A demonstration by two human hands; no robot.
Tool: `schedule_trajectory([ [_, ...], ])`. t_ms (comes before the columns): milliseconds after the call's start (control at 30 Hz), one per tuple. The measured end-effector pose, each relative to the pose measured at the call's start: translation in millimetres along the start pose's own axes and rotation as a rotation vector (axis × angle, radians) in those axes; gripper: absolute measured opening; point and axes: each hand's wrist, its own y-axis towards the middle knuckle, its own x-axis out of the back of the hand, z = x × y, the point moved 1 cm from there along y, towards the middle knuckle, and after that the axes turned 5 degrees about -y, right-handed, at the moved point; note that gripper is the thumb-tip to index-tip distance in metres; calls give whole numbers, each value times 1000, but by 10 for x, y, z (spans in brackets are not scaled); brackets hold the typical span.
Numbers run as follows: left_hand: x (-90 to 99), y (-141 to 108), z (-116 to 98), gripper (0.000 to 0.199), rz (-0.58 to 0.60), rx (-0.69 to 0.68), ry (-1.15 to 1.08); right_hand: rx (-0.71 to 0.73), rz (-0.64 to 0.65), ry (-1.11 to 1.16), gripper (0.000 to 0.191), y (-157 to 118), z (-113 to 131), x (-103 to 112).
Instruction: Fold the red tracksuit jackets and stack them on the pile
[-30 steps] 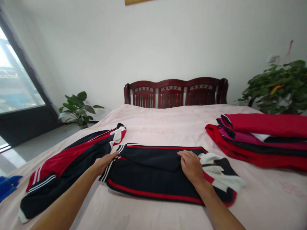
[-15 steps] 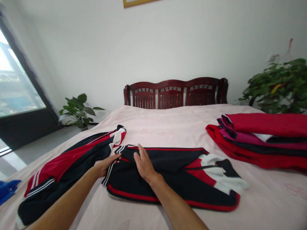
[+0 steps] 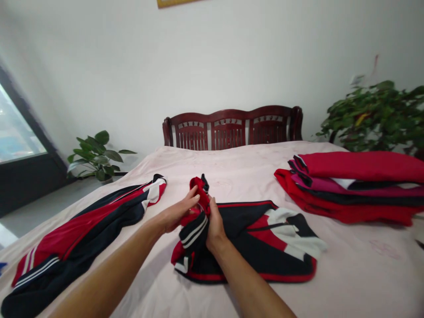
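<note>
A navy, red and white track jacket (image 3: 245,240) lies folded flat on the bed, its striped hem end lifted and bent back so red inner fabric shows. My left hand (image 3: 180,213) is closed on the raised hem from the left, thumb and fingers at the red cloth. From the right, my right hand (image 3: 216,227) grips the same bunched end, and some of its fingers are hidden by cloth. Left of my hands, a second track jacket (image 3: 89,225) in the same colours lies stretched out, touched by neither hand.
A pale pink sheet (image 3: 232,170) covers the bed. Folded red, magenta and dark clothes (image 3: 351,185) are piled at the right. A carved wooden headboard (image 3: 232,128) stands at the far end, with a potted plant (image 3: 97,154) to the left and a leafy plant (image 3: 377,115) to the right.
My hands lay on the flat jacket's hem end; now they hold that end lifted and bent over toward the right. The view has shifted slightly right.
</note>
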Motion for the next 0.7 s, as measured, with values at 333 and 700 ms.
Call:
schedule_trajectory([
  [333,-1208,314,820,66,181,-320,485,-312,-410,-218,53,-179,341,1508],
  [700,-1253,-354,1022,68,0,-435,1021,-269,-294,-1086,28,-253,676,1847],
])
